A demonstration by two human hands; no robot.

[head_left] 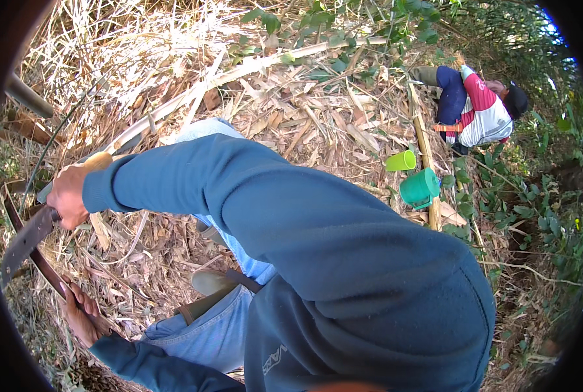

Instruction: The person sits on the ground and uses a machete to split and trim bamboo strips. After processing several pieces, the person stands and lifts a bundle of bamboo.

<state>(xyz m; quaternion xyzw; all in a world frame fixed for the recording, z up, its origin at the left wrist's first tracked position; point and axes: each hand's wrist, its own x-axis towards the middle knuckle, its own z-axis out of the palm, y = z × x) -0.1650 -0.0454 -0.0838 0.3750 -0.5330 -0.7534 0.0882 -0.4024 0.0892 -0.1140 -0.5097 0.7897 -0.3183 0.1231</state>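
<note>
At the far left, my right hand (69, 195) is closed round the tan handle (99, 161) of a machete. Its dark, broad blade (27, 242) points down and left, crossing in front of a long brown strip (48, 269) that looks like split bamboo. My left hand (82, 315) grips the lower end of that strip. Whether blade and strip touch, I cannot tell. Both arms wear dark blue sleeves, the right one (174, 173) stretching across the view. My legs in light blue jeans (206, 333) are bent beneath.
Dry leaves and bamboo shreds (304, 124) cover the ground. A teal jug (420, 188) and a lime-green cup (400, 161) stand beside a long pole (424, 137). Beyond it another person (478, 108) sits. A cut pole (29, 96) juts in at upper left; green plants (533, 209) grow at right.
</note>
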